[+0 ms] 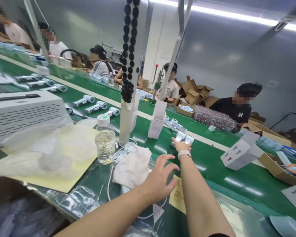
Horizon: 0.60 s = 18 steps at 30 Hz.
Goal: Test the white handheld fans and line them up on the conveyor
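Note:
My right hand [183,148], with a white band at the wrist, reaches out over the green belt. Its fingers are closed around a pair of pale blue and white handheld fans [180,135], whose handles it partly covers. Closer to me, my left hand [160,179] hovers above the near table edge, fingers apart and slightly curled, holding nothing. A white cloth [133,166] lies just left of it, beside two round fan grilles [120,156]. Below the hands is a yellow note [177,197] with handwriting.
Several handheld fans [96,107] lie along the green belt [202,171]. An upright post [125,125], a clear bottle [105,143] and a grey metal case [27,113] stand at left. White boxes [157,121] stand on the belt. Co-workers sit across; cardboard boxes [193,89] are piled behind.

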Each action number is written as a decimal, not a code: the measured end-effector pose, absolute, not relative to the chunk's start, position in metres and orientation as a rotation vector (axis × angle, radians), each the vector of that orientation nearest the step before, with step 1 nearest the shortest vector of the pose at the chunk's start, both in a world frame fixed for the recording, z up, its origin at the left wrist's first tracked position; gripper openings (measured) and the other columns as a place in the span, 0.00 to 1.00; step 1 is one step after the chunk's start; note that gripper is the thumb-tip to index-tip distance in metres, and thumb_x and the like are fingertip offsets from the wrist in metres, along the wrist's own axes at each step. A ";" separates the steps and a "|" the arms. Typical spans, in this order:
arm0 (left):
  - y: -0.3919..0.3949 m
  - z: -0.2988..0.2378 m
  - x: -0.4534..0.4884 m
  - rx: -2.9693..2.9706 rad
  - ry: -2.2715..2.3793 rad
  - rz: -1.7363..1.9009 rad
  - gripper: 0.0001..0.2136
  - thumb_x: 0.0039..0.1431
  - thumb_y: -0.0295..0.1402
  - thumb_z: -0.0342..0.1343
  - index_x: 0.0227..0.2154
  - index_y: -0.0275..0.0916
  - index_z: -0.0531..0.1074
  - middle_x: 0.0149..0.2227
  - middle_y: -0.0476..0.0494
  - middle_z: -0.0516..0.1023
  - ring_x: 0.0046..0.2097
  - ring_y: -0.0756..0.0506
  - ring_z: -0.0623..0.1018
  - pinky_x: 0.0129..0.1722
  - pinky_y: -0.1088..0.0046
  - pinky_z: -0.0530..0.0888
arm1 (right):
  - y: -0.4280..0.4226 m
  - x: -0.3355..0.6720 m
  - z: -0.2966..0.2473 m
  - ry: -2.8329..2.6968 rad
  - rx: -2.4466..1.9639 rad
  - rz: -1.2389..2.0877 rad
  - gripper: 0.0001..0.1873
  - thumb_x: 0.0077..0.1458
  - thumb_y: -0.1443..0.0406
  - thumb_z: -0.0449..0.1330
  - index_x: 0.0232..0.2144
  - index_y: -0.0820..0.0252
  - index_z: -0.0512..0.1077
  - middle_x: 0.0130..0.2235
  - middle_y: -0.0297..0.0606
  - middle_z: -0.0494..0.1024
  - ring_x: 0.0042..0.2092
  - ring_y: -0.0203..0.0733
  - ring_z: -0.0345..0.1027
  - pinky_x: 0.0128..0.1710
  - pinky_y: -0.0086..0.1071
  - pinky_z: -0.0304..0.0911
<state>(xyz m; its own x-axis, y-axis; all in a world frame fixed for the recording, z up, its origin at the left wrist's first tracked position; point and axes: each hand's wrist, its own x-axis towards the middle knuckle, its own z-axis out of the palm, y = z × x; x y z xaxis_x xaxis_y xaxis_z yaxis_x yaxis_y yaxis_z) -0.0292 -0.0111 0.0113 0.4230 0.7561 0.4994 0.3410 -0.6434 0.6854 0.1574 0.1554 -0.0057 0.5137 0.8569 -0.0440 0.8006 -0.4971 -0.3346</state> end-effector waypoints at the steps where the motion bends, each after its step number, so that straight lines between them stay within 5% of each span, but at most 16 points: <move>1: -0.012 0.012 -0.029 2.188 0.928 1.104 0.13 0.54 0.25 0.57 0.43 0.42 0.73 0.60 0.36 0.67 0.63 0.35 0.66 0.63 0.49 0.68 | 0.155 0.146 -0.007 -1.370 -2.481 0.293 0.21 0.65 0.58 0.61 0.57 0.59 0.70 0.59 0.45 0.73 0.55 0.50 0.72 0.53 0.51 0.71; 5: -0.013 0.014 -0.032 2.073 0.977 0.895 0.16 0.52 0.29 0.60 0.45 0.43 0.74 0.65 0.35 0.62 0.68 0.31 0.59 0.67 0.44 0.61 | 0.132 0.133 -0.011 -1.309 -2.385 0.251 0.21 0.65 0.56 0.61 0.57 0.58 0.70 0.62 0.46 0.69 0.60 0.53 0.67 0.59 0.56 0.64; 8: -0.012 0.010 -0.030 1.866 0.967 0.805 0.20 0.52 0.34 0.63 0.49 0.44 0.72 0.69 0.35 0.58 0.71 0.30 0.54 0.69 0.42 0.55 | 0.100 0.147 -0.008 -1.318 -2.256 0.236 0.17 0.64 0.56 0.59 0.48 0.63 0.76 0.59 0.54 0.73 0.60 0.59 0.67 0.58 0.54 0.64; 12: -0.004 0.003 -0.019 1.177 0.825 0.912 0.20 0.60 0.45 0.59 0.52 0.42 0.71 0.64 0.33 0.68 0.68 0.34 0.64 0.69 0.47 0.57 | 0.047 0.156 -0.001 -1.445 -2.011 0.255 0.20 0.62 0.55 0.54 0.38 0.63 0.79 0.51 0.56 0.79 0.57 0.63 0.70 0.53 0.48 0.68; 18: 0.009 0.020 -0.019 0.397 0.529 1.066 0.24 0.64 0.55 0.53 0.45 0.38 0.76 0.45 0.36 0.81 0.49 0.40 0.80 0.56 0.61 0.74 | -0.031 0.121 0.019 -1.710 -1.568 0.292 0.25 0.54 0.50 0.62 0.47 0.59 0.80 0.69 0.52 0.61 0.68 0.64 0.56 0.64 0.53 0.56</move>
<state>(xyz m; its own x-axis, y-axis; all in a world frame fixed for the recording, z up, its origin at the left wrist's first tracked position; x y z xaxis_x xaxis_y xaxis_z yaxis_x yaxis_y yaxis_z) -0.0195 0.0091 0.0200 0.3804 0.8995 -0.2150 -0.7155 0.4336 0.5478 0.1211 -0.0314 0.0186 0.0675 0.9207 0.3845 0.7409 0.2119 -0.6373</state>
